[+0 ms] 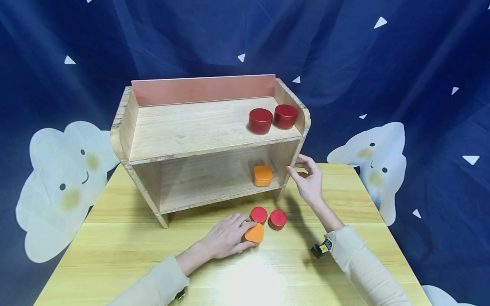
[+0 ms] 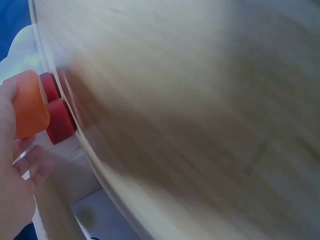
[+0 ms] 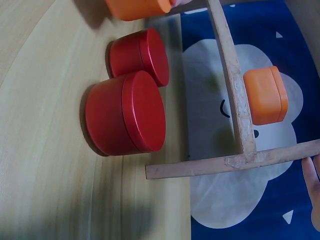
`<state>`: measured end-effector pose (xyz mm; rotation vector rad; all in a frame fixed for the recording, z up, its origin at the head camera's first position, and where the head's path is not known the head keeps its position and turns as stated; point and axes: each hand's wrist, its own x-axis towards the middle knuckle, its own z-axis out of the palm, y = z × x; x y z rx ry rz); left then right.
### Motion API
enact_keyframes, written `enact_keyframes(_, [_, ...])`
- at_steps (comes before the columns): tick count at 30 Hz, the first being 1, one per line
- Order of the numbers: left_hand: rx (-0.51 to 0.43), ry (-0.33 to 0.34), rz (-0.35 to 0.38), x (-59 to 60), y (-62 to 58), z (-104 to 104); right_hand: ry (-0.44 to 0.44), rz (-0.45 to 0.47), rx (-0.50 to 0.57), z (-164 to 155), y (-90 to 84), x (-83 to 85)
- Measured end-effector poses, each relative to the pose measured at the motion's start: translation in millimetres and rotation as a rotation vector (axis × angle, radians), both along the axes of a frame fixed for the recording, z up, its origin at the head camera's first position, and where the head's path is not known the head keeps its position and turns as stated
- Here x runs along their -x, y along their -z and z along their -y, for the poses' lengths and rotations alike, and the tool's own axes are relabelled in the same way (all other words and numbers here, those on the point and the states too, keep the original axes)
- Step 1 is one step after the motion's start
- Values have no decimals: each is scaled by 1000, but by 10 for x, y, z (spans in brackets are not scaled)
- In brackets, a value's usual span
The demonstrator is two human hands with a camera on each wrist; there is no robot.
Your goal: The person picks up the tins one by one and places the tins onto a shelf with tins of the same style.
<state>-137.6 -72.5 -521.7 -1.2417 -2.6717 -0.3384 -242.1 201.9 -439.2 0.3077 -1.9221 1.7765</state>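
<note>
My left hand (image 1: 234,234) lies on the table and grips a small orange tin (image 1: 255,233) from its left side; the left wrist view shows that tin (image 2: 30,105) against my fingers (image 2: 20,150). Two red round tins (image 1: 259,214) (image 1: 277,219) stand just behind it, touching each other. My right hand (image 1: 304,174) hovers at the right side panel of the wooden shelf (image 1: 199,123), fingers loosely bent and holding nothing. One orange tin (image 1: 263,175) sits on the lower shelf at the right. Two red tins (image 1: 260,120) (image 1: 285,116) stand on the top shelf.
The shelf stands at the back of a yellow wooden table (image 1: 115,250). A blue curtain with white clouds (image 1: 65,182) hangs behind. In the right wrist view the shelf's side panel (image 3: 232,100) stands between the red tins (image 3: 125,112) and the shelved orange tin (image 3: 266,95).
</note>
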Motion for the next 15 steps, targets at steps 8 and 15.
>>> enact_keyframes(8, [-49, -4, -71, 36, -108, 62, -12, -34, -22, -14, 10, 2])
enact_keyframes(15, [-94, -5, -146, 91, -205, 107, -17, -35, -23, -20, 15, 0])
